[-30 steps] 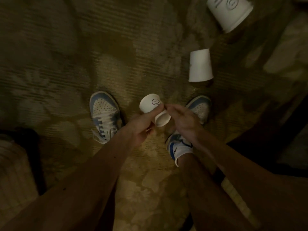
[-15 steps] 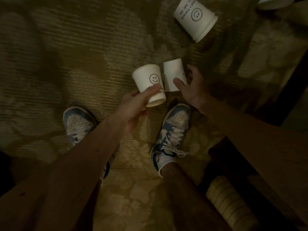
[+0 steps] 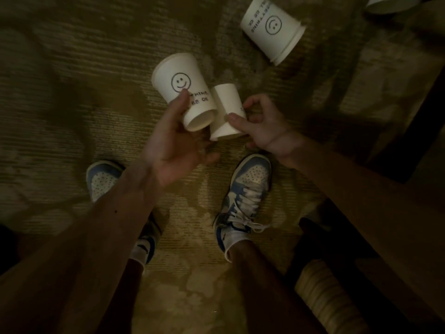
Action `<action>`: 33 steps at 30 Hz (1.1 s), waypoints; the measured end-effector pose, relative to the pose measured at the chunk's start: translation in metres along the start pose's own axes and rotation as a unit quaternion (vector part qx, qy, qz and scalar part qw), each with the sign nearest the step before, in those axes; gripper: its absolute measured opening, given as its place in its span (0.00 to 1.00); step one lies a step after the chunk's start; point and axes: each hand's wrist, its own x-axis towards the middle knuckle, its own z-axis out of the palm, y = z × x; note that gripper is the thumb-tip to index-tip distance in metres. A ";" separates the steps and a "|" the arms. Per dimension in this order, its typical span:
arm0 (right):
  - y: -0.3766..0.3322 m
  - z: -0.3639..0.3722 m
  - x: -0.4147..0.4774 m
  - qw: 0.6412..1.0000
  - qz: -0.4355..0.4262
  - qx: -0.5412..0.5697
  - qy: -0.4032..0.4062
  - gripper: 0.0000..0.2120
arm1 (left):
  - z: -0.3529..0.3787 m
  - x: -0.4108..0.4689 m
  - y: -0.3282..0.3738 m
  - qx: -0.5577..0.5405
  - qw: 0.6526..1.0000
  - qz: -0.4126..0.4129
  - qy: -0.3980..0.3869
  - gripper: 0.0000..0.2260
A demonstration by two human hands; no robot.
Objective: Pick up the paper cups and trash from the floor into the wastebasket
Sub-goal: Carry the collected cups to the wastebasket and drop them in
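Observation:
My left hand (image 3: 173,143) holds a white paper cup with a smiley face (image 3: 179,83), thumb across its printed side, the cup tilted with one end toward me. Right beside it, a plain white paper cup (image 3: 227,104) is pinched between the thumb and fingers of my right hand (image 3: 262,124); the two cups touch. A third smiley cup (image 3: 272,27) lies on its side on the carpet further ahead to the right. Part of a fourth cup (image 3: 390,3) shows at the top right edge. No wastebasket is in sight.
Patterned brown carpet (image 3: 72,92) covers the floor. My two blue and white sneakers (image 3: 245,194) stand below the hands. Dark furniture (image 3: 414,141) runs along the right side, and a ribbed light object (image 3: 330,297) sits at the lower right.
My right hand has closed on the plain cup, which it was only reaching for half a second ago. The left hand with the smiley cup has moved forward next to it.

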 end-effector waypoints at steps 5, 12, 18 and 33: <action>-0.030 0.000 -0.005 0.997 0.022 0.066 -0.022 0.07 | 0.012 -0.007 0.019 -0.013 0.997 0.001 -0.073 0.40; -0.062 -0.023 -0.007 0.995 0.053 0.016 -0.081 0.19 | 0.026 -0.011 0.039 -0.024 0.997 0.021 -0.071 0.39; -0.091 -0.047 0.029 0.964 -0.121 -0.174 0.161 0.12 | 0.037 0.000 0.046 0.039 0.998 0.023 0.032 0.25; -0.060 -0.063 0.068 0.919 -0.133 -0.356 0.105 0.43 | 0.040 0.018 0.059 0.083 0.986 0.134 0.049 0.22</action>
